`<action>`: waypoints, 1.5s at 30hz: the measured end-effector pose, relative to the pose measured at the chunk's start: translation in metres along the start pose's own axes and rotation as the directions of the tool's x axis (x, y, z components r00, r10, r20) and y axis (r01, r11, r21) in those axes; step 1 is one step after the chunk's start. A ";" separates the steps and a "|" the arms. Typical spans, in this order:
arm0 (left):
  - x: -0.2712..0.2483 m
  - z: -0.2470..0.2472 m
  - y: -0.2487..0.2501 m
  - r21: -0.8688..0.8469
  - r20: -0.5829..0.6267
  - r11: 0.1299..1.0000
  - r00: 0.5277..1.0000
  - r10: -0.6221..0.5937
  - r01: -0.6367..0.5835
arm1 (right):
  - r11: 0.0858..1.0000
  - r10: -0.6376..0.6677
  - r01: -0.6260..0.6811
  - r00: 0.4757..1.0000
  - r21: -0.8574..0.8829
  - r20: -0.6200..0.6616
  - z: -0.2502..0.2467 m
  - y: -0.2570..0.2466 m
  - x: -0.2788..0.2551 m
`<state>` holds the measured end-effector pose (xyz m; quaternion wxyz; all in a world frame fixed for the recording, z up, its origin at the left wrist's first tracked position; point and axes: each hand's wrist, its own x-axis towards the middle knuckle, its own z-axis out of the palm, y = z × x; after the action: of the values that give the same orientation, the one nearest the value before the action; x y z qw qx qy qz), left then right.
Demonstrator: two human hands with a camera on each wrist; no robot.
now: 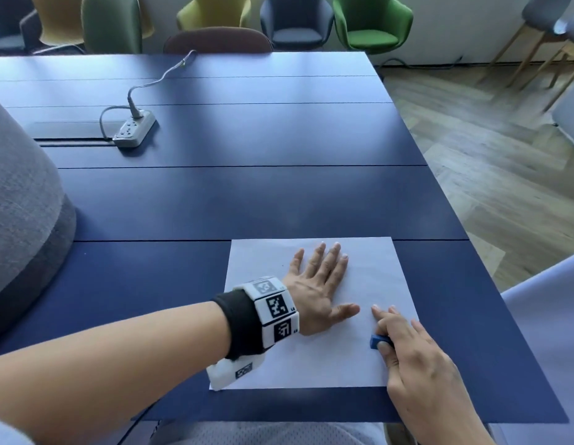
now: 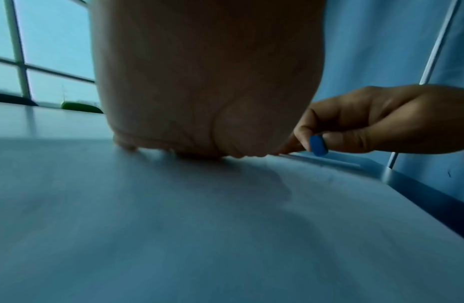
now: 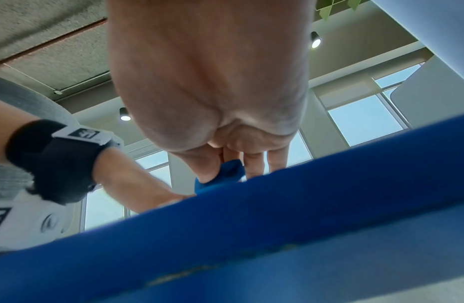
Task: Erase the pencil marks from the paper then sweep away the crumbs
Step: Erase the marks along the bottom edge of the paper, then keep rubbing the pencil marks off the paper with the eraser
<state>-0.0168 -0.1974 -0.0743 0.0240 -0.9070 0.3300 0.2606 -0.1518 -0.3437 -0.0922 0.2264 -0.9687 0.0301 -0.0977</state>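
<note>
Right hand [image 1: 417,351] pinches a blue eraser [image 1: 379,341] over the white paper [image 1: 372,271].
The paper lies at the near edge of the blue table [image 1: 247,200]; the left hand [image 1: 317,284] presses flat on it, fingers spread, thumb near the eraser.

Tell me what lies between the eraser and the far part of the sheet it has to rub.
The left hand lies flat on the paper, just left of the blue eraser pinched in the right hand. Straight ahead of the eraser the sheet shows bare; nothing visible blocks that path.
</note>
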 end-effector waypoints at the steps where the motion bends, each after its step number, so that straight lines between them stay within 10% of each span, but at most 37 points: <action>1: -0.003 0.004 -0.005 0.000 0.009 1.000 1.000 -0.003 0.003 | 1.000 0.013 -0.014 1.000 0.020 0.024 0.001 0.001 0.000; 10: -0.063 0.015 -0.076 -0.137 0.105 0.916 0.925 -0.366 0.378 | 0.995 0.031 -0.034 0.999 0.091 0.030 0.001 0.004 0.000; 18: -0.040 0.028 0.008 -0.070 0.064 0.991 0.991 0.121 -0.116 | 0.992 0.068 -0.074 0.996 0.101 0.062 -0.003 0.002 0.002; 22: -0.040 0.025 -0.026 -0.032 0.060 0.997 0.996 -0.073 0.075 | 0.989 0.077 -0.088 0.992 0.120 0.097 -0.004 -0.001 0.002; 27: -0.061 0.013 -0.066 -0.170 0.149 0.870 0.885 -0.441 0.462 | 0.991 0.069 -0.083 0.990 0.109 0.127 -0.005 0.000 0.002; 34: -0.064 0.031 0.000 -0.134 0.095 0.989 0.993 0.071 -0.058 | 0.993 0.098 -0.106 0.986 0.059 0.137 -0.007 -0.002 0.002; 42: -0.063 0.017 -0.076 -0.142 0.110 0.909 0.919 -0.379 0.392 | 0.995 0.086 -0.094 0.985 0.045 0.151 -0.011 0.000 0.003; 45: -0.068 0.019 -0.071 -0.129 0.026 0.946 0.955 -0.297 0.298 | 0.995 0.083 -0.092 0.985 0.050 0.152 -0.013 0.000 0.002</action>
<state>-0.0264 -0.0980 -0.0661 0.0044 -0.9451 0.1717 0.2780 -0.1520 -0.3491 -0.0806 0.2594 -0.9642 0.0528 -0.0153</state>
